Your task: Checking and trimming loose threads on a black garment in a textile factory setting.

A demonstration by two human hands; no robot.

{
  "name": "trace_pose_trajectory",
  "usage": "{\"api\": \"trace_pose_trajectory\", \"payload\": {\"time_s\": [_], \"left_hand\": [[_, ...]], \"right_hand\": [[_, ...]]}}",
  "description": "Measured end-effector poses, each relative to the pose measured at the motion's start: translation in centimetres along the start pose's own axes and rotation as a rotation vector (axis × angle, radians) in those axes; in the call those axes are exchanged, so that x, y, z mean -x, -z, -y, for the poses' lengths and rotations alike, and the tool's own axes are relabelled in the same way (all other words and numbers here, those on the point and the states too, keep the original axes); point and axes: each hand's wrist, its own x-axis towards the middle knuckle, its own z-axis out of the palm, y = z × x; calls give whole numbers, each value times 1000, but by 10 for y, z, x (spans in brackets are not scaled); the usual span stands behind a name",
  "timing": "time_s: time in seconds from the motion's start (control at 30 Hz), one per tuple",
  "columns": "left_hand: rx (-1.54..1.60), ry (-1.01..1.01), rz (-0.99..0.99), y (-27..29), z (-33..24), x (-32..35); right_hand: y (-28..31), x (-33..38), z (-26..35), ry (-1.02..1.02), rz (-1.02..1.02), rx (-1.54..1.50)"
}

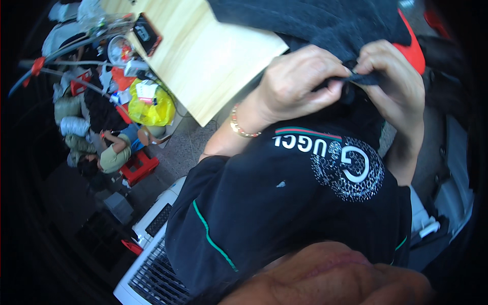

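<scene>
A dark blue-black cloth [315,20], denim-like in look, lies over the far right end of the table and hangs down toward my body. My left hand [300,79], with a gold-coloured bracelet at the wrist, pinches an edge of it between thumb and fingers. Close beside it, my right hand [394,76] is closed on the same edge, the thumb and forefinger almost meeting the left fingertips. The held strip stretches between both hands, just in front of my chest. Whether a small item sits in the pinch cannot be made out.
The pale wooden tabletop [203,56] carries a dark flat box [147,34] at its left edge. Beyond are a yellow plastic bag [150,104], bundles, and a seated person [114,152] on a red stool [140,168]. A red piece [412,51] lies right of the cloth.
</scene>
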Motion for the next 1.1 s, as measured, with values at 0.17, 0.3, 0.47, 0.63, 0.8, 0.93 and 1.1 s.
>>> {"api": "trace_pose_trajectory", "payload": {"time_s": [0.17,0.3,0.47,0.63,0.8,0.93,1.1], "left_hand": [[48,-37,-27,-8,0,0],[26,-60,-58,-11,-5,-4],[18,-105,-73,-14,-10,-10],[-102,-120,-93,-16,-16,-20],[-197,-34,-70,-23,-12,-33],[-187,99,35,-24,5,-30],[-182,283,211,-14,4,-11]], "right_hand": [[1,4,14,-103,-65,21],[5,3,20,-49,-109,64],[10,6,25,-89,-135,16],[10,16,30,-205,-189,-40],[22,25,28,-248,-207,252],[47,39,6,-323,-240,554],[58,78,-9,-404,-322,487]]}}
